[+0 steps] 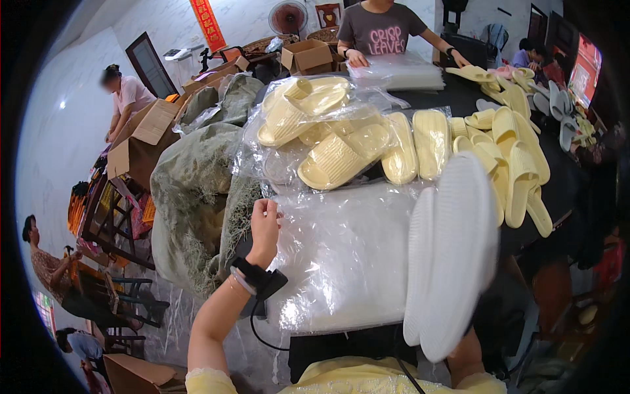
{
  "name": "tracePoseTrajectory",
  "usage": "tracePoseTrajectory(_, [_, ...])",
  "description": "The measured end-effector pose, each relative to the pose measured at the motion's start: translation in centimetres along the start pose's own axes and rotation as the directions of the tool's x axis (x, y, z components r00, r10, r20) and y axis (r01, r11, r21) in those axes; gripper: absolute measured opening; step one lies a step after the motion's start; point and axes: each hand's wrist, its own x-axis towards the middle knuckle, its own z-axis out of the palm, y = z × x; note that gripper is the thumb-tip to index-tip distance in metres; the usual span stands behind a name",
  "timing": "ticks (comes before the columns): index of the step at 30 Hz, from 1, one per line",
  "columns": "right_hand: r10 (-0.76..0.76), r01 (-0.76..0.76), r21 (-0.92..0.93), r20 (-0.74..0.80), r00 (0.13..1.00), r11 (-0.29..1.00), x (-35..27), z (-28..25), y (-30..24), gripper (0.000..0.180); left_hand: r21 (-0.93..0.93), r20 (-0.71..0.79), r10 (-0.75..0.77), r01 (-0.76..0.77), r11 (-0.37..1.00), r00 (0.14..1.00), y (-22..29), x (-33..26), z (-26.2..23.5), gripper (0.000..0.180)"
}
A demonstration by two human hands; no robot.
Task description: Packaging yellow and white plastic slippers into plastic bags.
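A pair of white slippers (453,262), soles toward me and blurred at the outer edge, stands tilted upright on the right. My right forearm (464,354) runs up behind it; the hand itself is hidden by the slippers it grips. Flat in front of me lies a stack of clear plastic bags (341,256). At its left edge is my left hand (264,226), fingers curled together; whether a bag edge is pinched in them does not show. Beyond the stack, yellow slippers in clear bags (338,157) are heaped up.
Loose yellow slippers (522,171) cover the table's right side. A large greenish woven sack (190,203) stands at the left, near open cardboard boxes (141,141). Across the table a person (380,33) touches more clear bags (397,71). Other people are farther off.
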Motion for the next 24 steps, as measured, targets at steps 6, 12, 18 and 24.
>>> tracePoseTrajectory(6, [-0.083, 0.080, -0.136, -0.013, 0.996, 0.988, 9.2, -0.2, -7.1, 0.050, 0.074, 0.004, 0.320, -0.319, 0.945, 0.947, 2.6, -1.0, -1.1, 0.018])
tracePoseTrajectory(12, [-0.134, 0.212, -0.437, 0.204, 0.970, 0.874, 7.1, 5.4, -9.1, 0.052, 0.510, 0.050, 0.355, -0.330, 0.795, 0.933, 1.3, -1.0, -0.4, 0.023])
tracePoseTrajectory(18, [0.032, 0.473, -0.585, 0.650, 0.759, 0.659, 9.1, 13.1, -7.6, 0.032, 0.362, -0.082, 0.069, -0.035, 0.931, 0.994, 2.1, -0.5, 1.7, 0.021])
tracePoseTrajectory(24, [0.277, 0.604, -0.616, 0.779, 0.563, 0.506, 11.6, 11.0, -7.4, 0.038, 0.428, 0.062, 0.299, -0.296, 0.854, 0.952, -1.2, 1.3, -0.3, 0.023])
